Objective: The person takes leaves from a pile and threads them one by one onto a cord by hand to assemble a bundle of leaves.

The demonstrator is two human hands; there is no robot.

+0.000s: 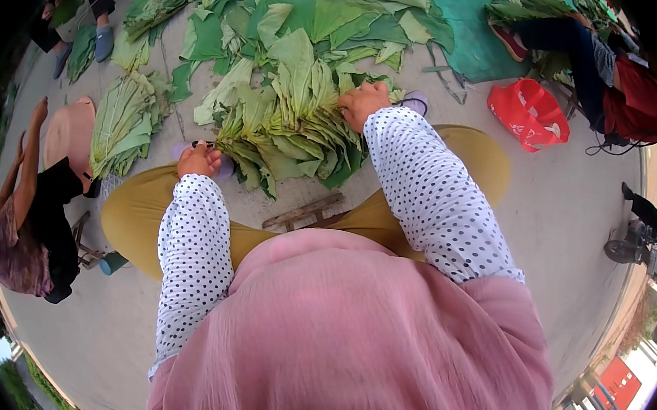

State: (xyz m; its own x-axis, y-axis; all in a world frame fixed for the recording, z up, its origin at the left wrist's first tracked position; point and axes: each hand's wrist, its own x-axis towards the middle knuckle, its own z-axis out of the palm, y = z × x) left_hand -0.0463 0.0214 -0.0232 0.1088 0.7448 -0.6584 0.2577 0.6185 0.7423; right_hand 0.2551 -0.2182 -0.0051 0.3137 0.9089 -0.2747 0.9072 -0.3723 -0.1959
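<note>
A thick row of large green leaves [297, 116], packed side by side with their stems toward me, lies on the ground between my feet. My right hand [365, 103] is at the row's right end, fingers bent over the leaves and gripping at their edge. At the left end, beside the stems, is my left hand [199, 160]. Its fingers are curled in; whatever they pinch is too small to make out. Parts of purple sandals [226, 166] show beside both hands.
More loose leaves [321, 17] spread ahead, partly over a green sheet [476, 30]. A leaf bundle [129, 121] lies left, near a seated person [29, 233] and a pink bucket [71, 132]. A red bag [528, 113] stands right, by another person [582, 71]. A wooden stool [303, 212] is below me.
</note>
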